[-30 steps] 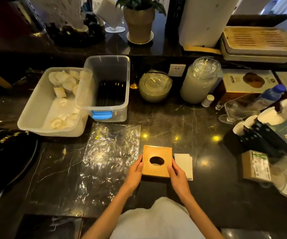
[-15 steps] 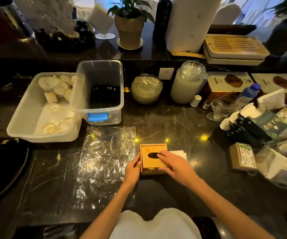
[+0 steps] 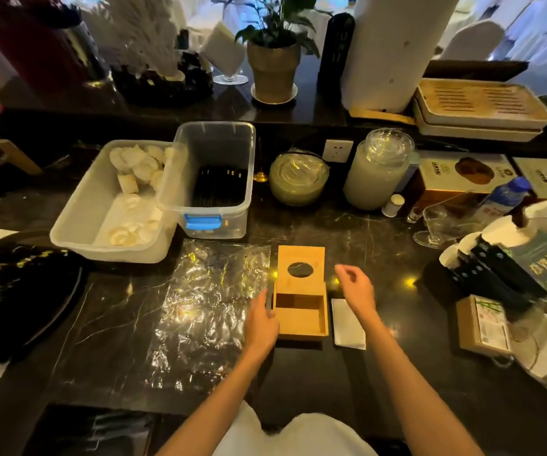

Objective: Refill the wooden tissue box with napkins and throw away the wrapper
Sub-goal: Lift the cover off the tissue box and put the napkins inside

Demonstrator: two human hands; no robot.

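Note:
The wooden tissue box [image 3: 301, 319] sits on the dark marble counter with its inside bare and uncovered. Its lid [image 3: 301, 264], with an oval hole, lies slid back just beyond the box. My left hand [image 3: 260, 320] rests against the box's left wall. Above the box's right side, my right hand [image 3: 357, 291] hovers with fingers loosely apart, holding nothing. A small stack of white napkins [image 3: 347, 324] lies flat right of the box. The clear plastic wrapper [image 3: 206, 311] is spread out crumpled to the left of the box.
Two plastic bins [image 3: 78, 235] [image 3: 216, 225] stand behind the wrapper. Glass jars [image 3: 377, 172], a bottle [image 3: 504, 195], a wine glass [image 3: 436, 225] and cartons [image 3: 482, 327] crowd the back and right. A dark plate [image 3: 19, 291] lies at the left.
The lid has been slid back off the box, exposing the interior. My right hand has lifted off the lid and moved right; the left hand stays at the box's side.

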